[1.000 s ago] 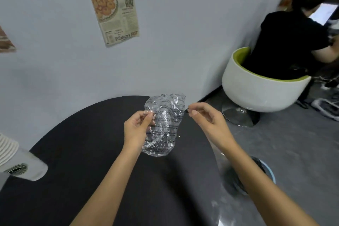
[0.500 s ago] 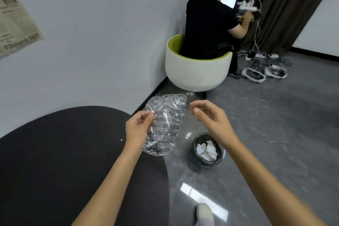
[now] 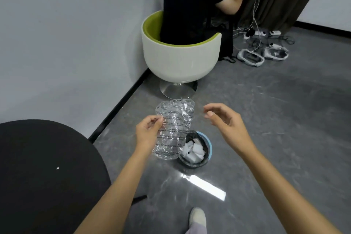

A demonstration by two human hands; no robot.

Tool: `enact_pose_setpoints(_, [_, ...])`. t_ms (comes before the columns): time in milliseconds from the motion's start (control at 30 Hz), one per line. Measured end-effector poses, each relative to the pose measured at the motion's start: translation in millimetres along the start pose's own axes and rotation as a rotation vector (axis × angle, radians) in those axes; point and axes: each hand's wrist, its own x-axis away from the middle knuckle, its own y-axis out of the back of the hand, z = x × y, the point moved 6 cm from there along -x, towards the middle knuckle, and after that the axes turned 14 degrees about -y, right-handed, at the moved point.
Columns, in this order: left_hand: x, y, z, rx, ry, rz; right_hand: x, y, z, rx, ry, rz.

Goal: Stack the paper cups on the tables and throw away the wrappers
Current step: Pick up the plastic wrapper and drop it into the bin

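While the left hand (image 3: 147, 132) pinches a wrapper (image 3: 173, 129), right hand (image 3: 227, 125) loosely spread, crumpled white papers (image 3: 193, 152) fill the bin (image 3: 208, 143)

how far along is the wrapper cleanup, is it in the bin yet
Not yet. The left hand pinches the clear plastic wrapper in the air, hanging in front of the bin on the floor. The right hand is open and empty beside it. The bin already holds white scraps. Left: dropping this wrapper in. No cups are in view, so stacking cannot be judged.
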Motion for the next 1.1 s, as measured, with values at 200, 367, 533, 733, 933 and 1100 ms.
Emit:
enact_pose_setpoints(200, [-20, -60, 42, -0.002, 0.064, 0.034, -36, 37, -55, -0.033, -0.08, -0.035])
enact_pose_setpoints(367, [-34, -96, 95, -0.012, 0.134, 0.057, -59, 50, -108, -0.062, -0.152, -0.068])
enact_pose_setpoints(533, [-49, -120, 164, -0.011, 0.182, 0.048, -82, 54, -170, -0.076, -0.198, -0.096])
enact_pose_setpoints(733, [-54, -136, 276, -0.015, 0.282, 0.032, -108, 45, -250, -0.101, -0.231, -0.106])
enact_pose_setpoints(933, [-40, -143, 413, -0.013, 0.463, -0.159, -135, 29, -344, -0.106, -0.275, -0.121])
enact_pose_setpoints(1100, [-35, -156, 483, -0.011, 0.458, -0.197, -147, 20, -405, -0.108, -0.311, -0.137])
